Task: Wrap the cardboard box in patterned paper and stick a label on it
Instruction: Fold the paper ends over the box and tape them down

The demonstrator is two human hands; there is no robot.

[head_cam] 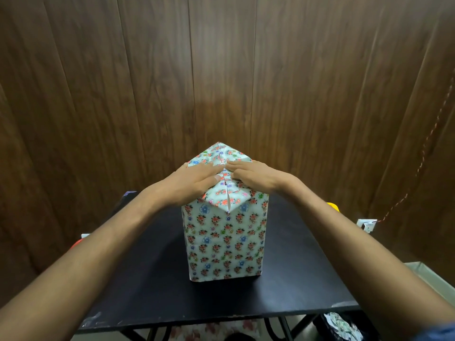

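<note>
Floral paper covers the upright box; left hand and right hand press flat-fingered beside its top seam between them.

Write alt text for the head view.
Both hands, left and right, press flat on the top flaps of an upright box wrapped in floral paper. It stands on a black table before a wood-panelled wall.
</note>
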